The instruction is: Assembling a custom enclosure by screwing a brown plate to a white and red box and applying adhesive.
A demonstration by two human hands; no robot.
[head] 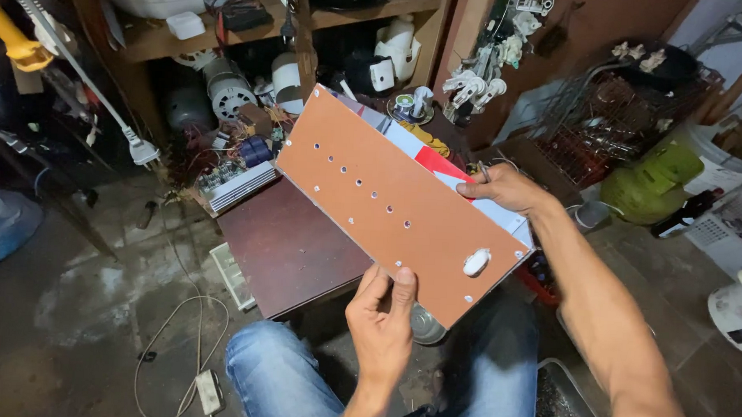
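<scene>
We see a cluttered workshop floor [72, 305] of stained concrete, and on it a low dark brown table [291, 247] standing just in front of our knees in blue jeans [283, 378]. Above the table we hold a long rectangular appliance housing [400, 205], tilted so that its brown base panel faces us; the panel carries a diagonal row of small round holes and a white oval plug [477, 261] near its right near corner. Behind the panel, white and red sides of the housing show along the far edge.

At the far left, wooden shelves [312, 17] hold motors, white plastic parts and cables, and a grey finned block [242, 185] sits at the table's far left corner. To the far right stand a wire basket [604, 126], a green gas cylinder [656, 181] and a white kettle [737, 310]. A white cord [178, 325] with an inline switch [209, 392] trails over the floor at near left.

Our left hand [381, 320] grips the near long edge of the housing, fingers curled behind it and thumb pressed flat on the brown panel. Our right hand [505, 188] is closed over the far edge, fingers wrapped across the red and white side
</scene>
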